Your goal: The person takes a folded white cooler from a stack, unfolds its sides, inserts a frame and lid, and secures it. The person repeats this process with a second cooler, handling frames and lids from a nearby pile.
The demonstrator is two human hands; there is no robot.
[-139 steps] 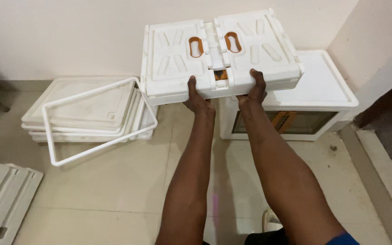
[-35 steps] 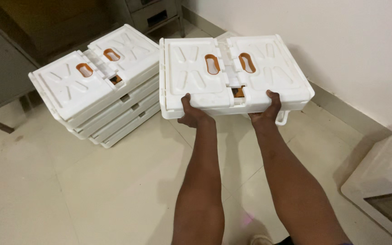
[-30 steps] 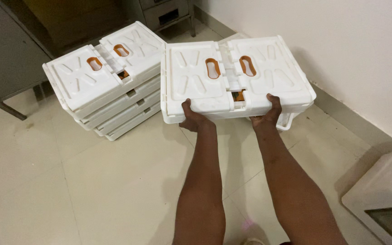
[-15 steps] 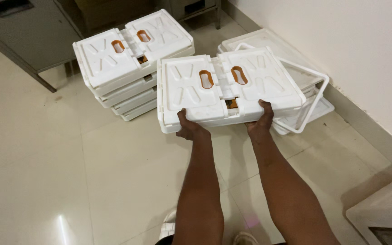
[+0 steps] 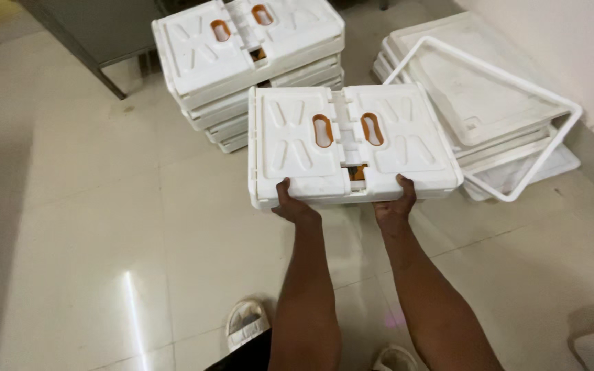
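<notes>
fingers point(image 5: 290, 200) hidden beneath white crate point(image 5: 352, 141)

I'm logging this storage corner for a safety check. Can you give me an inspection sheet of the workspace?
Surface: glossy beige tile floor.
Job's things: white moulded panel with two orange slots, carried flat.
Clutter: stack of matching panels behind; pile of flat white trays with a white frame leaning on it.
Grippers: left hand and right hand grip the panel's near edge.
Cables: nothing seen.
Surroundings: grey cabinet, white wall.
</notes>
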